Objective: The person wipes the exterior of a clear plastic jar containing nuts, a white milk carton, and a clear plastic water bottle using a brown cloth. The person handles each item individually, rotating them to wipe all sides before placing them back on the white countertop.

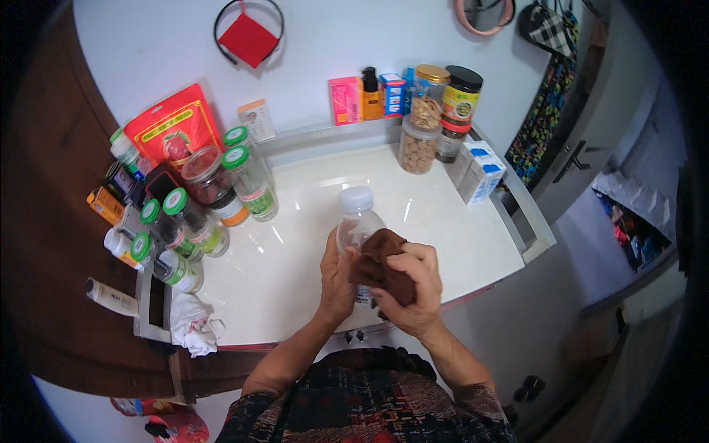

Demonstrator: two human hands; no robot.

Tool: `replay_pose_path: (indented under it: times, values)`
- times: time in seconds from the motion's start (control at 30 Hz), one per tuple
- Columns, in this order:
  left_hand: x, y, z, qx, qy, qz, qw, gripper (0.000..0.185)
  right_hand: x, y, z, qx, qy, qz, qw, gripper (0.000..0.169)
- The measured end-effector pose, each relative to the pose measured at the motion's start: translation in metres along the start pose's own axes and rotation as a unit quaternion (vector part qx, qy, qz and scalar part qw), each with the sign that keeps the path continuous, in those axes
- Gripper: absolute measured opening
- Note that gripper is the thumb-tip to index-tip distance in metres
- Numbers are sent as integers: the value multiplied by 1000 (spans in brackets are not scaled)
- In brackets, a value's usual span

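Note:
A clear plastic bottle (354,224) with a white cap stands before me, tilted slightly. Around its left side my left hand (337,277) has its fingers wrapped. My right hand (418,282) grips a crumpled brown cloth (390,266), which lies against the front and right side of the bottle. The cloth hides much of the bottle's middle, and a printed label shows only in part below it. Both hands are over the front part of the glossy white tabletop (299,266).
On the left stand several glass jars with green lids (249,188), a wide jar (213,183) and a red pouch (177,127). Stacked food jars (419,147) and white-and-blue cartons (479,171) are at the back right. A white cloth (194,321) hangs at the front left corner. A metal rail (515,216) edges the top.

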State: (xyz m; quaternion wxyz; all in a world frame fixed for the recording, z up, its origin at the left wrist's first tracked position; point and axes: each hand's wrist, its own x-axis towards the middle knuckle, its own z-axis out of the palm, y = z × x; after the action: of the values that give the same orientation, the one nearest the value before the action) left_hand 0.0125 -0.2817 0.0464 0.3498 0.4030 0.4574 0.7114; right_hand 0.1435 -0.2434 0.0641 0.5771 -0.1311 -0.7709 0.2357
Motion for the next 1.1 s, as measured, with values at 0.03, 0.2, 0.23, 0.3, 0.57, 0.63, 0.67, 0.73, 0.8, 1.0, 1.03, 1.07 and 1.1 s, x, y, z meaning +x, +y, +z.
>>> replay_pose_path:
  times: [0.03, 0.2, 0.23, 0.3, 0.57, 0.63, 0.67, 0.73, 0.8, 1.0, 1.03, 1.07, 1.1]
  values:
    - [0, -1, 3, 8, 2, 2, 1000, 43, 0, 0, 2, -11, 17, -4, 1000, 49]
    - [-3, -16, 6, -48, -62, 40, 996, 51, 19, 10, 0, 43, 78, 49, 995, 31]
    - [-4, -17, 6, -54, -62, 25, 996, 51, 20, 14, 1, 91, 91, 70, 989, 28]
    - [-7, -16, 7, -68, -61, -4, 996, 53, 22, 20, -1, 126, 88, 123, 980, 24]
    - [-5, -11, 2, -84, -90, 29, 992, 53, 20, 16, 3, 185, 98, 219, 953, 27]
    - [-6, -12, 1, -83, -90, 29, 992, 52, 11, 18, 5, 121, 100, 140, 978, 29]
    - [-6, -11, 0, -77, -89, 24, 993, 51, 8, 14, 6, 86, 99, 115, 985, 30]
    - [-4, -11, -2, -62, -72, 10, 995, 50, 4, 4, 7, -12, 88, 54, 995, 32]
    - [-2, -14, -3, -47, -50, -14, 998, 49, -4, -4, 10, -87, 67, -18, 994, 33]
    - [-13, -7, -2, -18, -97, 12, 995, 57, -3, -6, 4, 45, 126, 76, 988, 24]
    - [-13, -7, -3, -38, -114, 22, 993, 63, 0, -7, 2, 95, 137, 106, 980, 21]
    - [-13, -9, -4, -57, -130, 31, 989, 69, 1, -7, 2, 132, 140, 135, 972, 20]
    - [-14, -11, -5, -77, -147, 39, 985, 74, 0, -6, 0, 167, 144, 164, 962, 19]
